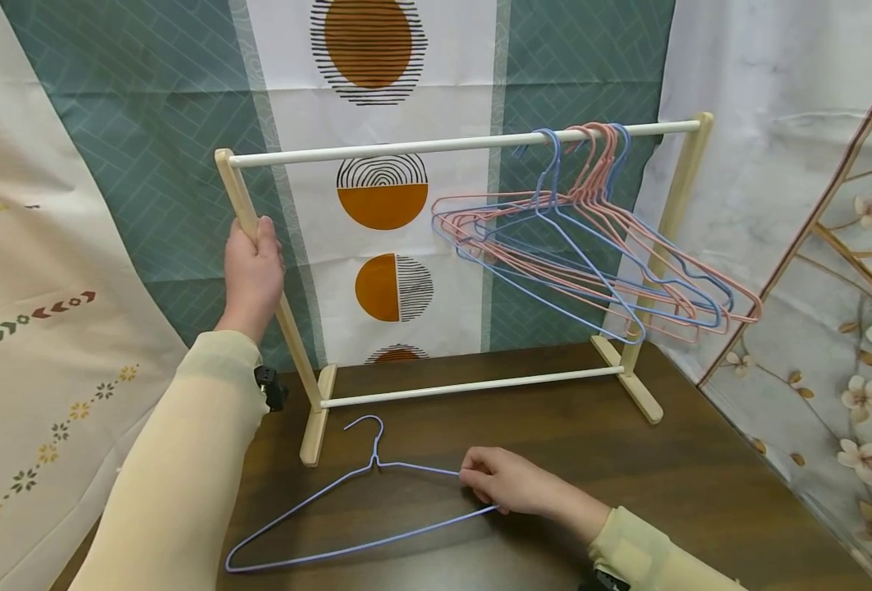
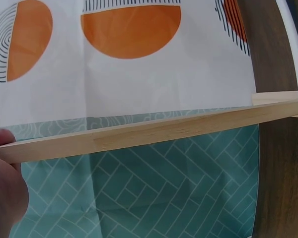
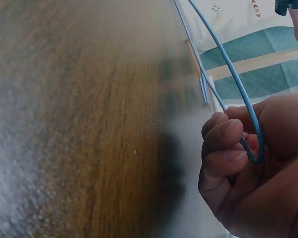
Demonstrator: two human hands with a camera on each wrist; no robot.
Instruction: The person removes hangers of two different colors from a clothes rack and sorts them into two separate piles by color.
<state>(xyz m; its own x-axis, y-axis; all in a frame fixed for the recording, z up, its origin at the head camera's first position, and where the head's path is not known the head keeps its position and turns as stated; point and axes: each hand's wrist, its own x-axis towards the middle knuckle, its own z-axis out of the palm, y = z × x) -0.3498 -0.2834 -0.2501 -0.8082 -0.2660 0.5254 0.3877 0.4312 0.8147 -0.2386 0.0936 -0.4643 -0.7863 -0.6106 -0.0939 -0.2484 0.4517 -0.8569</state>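
Patterned cloth (image 1: 451, 49) in green and white, with orange circles, hangs behind both hands; a cream drape (image 1: 59, 271) falls to the left of the left grip, and a flowered sheet (image 1: 868, 394) stands well off to the right of the right one. Below them is a dark brown table (image 1: 436, 427).

The left hand (image 1: 254, 275) grips the left post (image 1: 293, 336) of the rack (image 1: 377, 150), its fingers wrapped round the wood a little below the top bar. From that grip the post runs down to its foot on the table, and the bar stretches away to the right.

Nearer the viewer and to the right, the right hand (image 1: 506, 480) pinches one end of a blue-violet hanger (image 1: 384, 542), the fingers curled round the bent wire. The rest of the hanger reaches left from this grip over the table, its hook pointing towards the rack. Whether the far end touches the wood I cannot tell.

Above and beyond the right grip, blue and pink hangers (image 1: 589, 195) hang bunched along the right part of the bar.
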